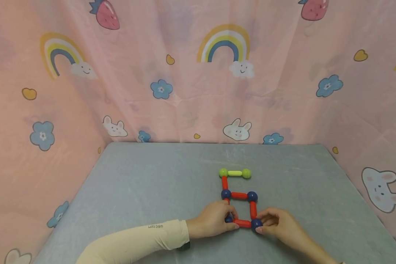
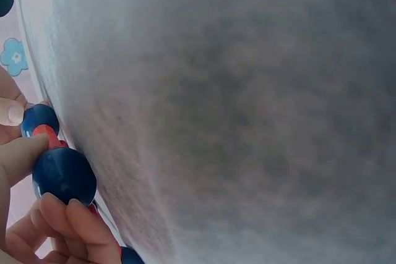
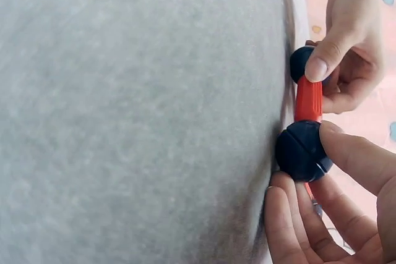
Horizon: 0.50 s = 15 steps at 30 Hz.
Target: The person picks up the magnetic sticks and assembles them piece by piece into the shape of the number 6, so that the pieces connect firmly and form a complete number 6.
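Note:
A flat figure of magnetic rods and balls lies on the grey table. Blue balls form the corners of its square, joined by red rods such as the lower one. My left hand grips the lower-left blue ball between thumb and fingers, partly covering the left red rod. The lower-right blue ball is pinched by my right hand. Above the square, a red rod leads up to a green ball, from which a green rod runs to another green ball.
A pink curtain with rainbows, flowers and rabbits hangs behind the table and along both sides. The table's far edge runs behind the figure. A light sleeve covers the left forearm.

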{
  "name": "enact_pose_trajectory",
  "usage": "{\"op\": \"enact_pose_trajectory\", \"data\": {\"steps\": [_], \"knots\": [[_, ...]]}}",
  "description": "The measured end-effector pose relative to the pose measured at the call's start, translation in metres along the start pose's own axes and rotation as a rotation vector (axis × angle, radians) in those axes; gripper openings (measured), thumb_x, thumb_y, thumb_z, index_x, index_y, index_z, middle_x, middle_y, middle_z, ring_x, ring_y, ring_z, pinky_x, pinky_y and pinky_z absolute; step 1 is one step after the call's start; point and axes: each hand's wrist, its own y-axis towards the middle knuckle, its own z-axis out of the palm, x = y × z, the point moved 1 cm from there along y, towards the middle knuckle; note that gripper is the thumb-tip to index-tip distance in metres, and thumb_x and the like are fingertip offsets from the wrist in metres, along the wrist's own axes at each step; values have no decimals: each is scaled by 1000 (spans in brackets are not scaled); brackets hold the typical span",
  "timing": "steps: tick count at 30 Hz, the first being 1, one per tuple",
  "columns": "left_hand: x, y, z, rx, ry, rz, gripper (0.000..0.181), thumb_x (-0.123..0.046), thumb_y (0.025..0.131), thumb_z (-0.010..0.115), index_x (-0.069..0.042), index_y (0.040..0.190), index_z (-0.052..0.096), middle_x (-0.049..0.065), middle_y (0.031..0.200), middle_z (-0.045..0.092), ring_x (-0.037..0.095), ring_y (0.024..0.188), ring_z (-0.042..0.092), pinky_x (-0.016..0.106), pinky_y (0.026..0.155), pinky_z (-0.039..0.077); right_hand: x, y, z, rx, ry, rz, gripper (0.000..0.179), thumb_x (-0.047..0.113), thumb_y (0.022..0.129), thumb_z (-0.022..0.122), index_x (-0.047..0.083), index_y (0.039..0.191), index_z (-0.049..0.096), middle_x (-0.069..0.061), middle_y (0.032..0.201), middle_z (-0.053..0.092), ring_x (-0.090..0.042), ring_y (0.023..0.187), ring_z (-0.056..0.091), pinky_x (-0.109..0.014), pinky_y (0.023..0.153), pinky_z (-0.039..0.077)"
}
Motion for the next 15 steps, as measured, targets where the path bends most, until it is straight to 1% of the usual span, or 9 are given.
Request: {"op": "enact_pose_trajectory", "data": {"steps": [3,5,8,10,12,14,15], "knots": [[0,0,-1,5,-13,-2,19,-34,85,79,-20,97,75,-12,78,60,-5,65,44,11,55,35,0,1,0,-4,-10,7,42,25,74,87,3,105,70,-3,93,71,-14,81,66,-25,66,54],[0,1,-1,7,-28,-1,20,-34,84,79,-19,96,76,-12,78,61,-4,65,44,11,55,36,0,2,0,-13,-12,34,40,25,73,87,4,103,70,-3,93,71,-13,80,66,-25,66,55],[2,3,-4,14,-66,8,22,-37,84,79,-18,95,77,-13,72,60,-5,61,43,11,53,36,-1,2,0,-15,-8,49,38,25,73,88,5,100,70,-3,94,71,-13,81,66,-25,66,55],[3,7,-6,14,-107,39,22,-37,85,78,-18,94,77,-13,67,59,-6,56,43,11,51,38,-2,2,0,-11,-7,43,38,26,73,88,5,99,70,-3,95,71,-14,81,67,-25,66,56],[3,14,-10,12,-129,84,22,-37,86,77,-17,94,77,-11,65,58,-6,54,43,10,50,39,-2,1,-1,-8,-8,29,39,28,73,88,5,99,69,-4,95,72,-14,81,67,-25,66,56],[2,22,-15,9,-122,142,20,-35,87,76,-17,97,76,-9,69,60,-6,57,46,9,52,40,-3,0,-2,-6,-8,8,41,30,73,87,4,99,69,-4,96,72,-14,82,67,-25,66,56],[1,27,-18,7,-106,177,20,-33,87,76,-17,100,76,-8,75,62,-5,62,49,8,56,40,-4,0,-2,-7,-5,4,42,31,73,88,4,99,69,-4,96,72,-14,82,68,-24,66,56]]}}
